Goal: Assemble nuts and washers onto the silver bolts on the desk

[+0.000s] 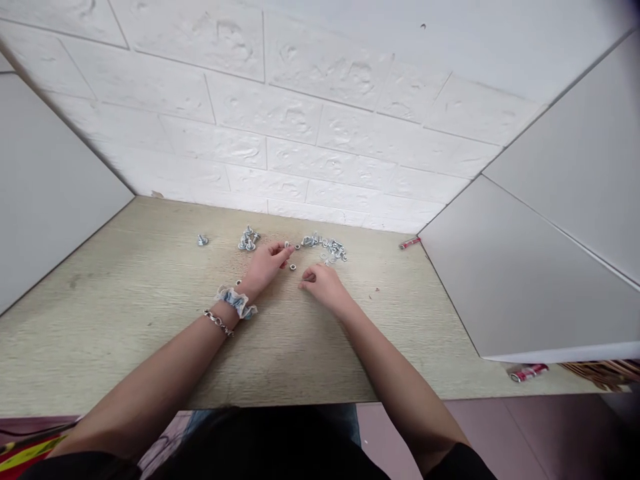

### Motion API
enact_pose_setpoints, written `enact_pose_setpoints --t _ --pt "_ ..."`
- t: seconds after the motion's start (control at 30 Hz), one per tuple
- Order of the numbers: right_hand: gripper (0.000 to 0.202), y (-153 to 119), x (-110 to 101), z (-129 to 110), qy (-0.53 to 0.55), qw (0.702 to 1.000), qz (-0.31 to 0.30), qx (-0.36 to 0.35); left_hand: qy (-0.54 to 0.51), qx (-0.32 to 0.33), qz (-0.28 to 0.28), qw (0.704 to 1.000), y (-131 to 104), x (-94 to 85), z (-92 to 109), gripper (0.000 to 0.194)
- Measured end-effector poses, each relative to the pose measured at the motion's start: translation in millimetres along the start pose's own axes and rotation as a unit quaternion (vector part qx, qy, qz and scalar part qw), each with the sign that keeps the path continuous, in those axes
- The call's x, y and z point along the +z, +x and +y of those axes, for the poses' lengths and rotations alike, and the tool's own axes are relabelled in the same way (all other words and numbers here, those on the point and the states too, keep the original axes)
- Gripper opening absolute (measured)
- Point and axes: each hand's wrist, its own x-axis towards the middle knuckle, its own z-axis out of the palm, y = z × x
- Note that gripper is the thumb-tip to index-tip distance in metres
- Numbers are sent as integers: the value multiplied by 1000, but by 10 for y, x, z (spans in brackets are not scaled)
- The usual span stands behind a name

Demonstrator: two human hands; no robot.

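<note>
My left hand [270,263] pinches a small silver metal piece [287,245] between thumb and fingertips, just above the wooden tabletop; its exact kind is too small to tell. Close to those fingertips lie two nuts, one [297,247] beside them and another [293,267] a little nearer to me. My right hand [323,285] is closed, thumb against curled fingers, and whatever it may hold is hidden. Beyond it spreads a loose pile of silver bolts, nuts and washers [327,247]. A cluster of bolts [248,240] stands behind my left hand, with one separate bolt [202,240] farther left.
The wooden tabletop [165,287] meets a white brick-patterned wall [300,133] at the back. Grey-white panels flank it left [55,180] and right [500,267]. One red battery [410,244] lies by the right panel, another [529,373] near the front right edge beside brown wicker [600,373].
</note>
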Motion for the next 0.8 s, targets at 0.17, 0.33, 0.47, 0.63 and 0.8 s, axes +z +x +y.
enact_pose_setpoints --t 0.17,0.33,0.47,0.63,0.8 --pt "22 -51 -48 -21 12 1000 -6 7 119 61 -29 991 -39 62 9 28" --pt "26 -50 -36 -20 1 1000 -4 -24 171 80 -54 981 -48 108 0 27" --pt "32 -19 -16 32 18 1000 -7 -16 171 83 -71 979 -55 118 -1 25" --pt "35 -12 14 50 59 998 4 0 188 84 -109 973 -63 107 -3 23" --pt "17 -6 -1 32 69 997 33 3 194 84 -113 971 -57 104 8 26"
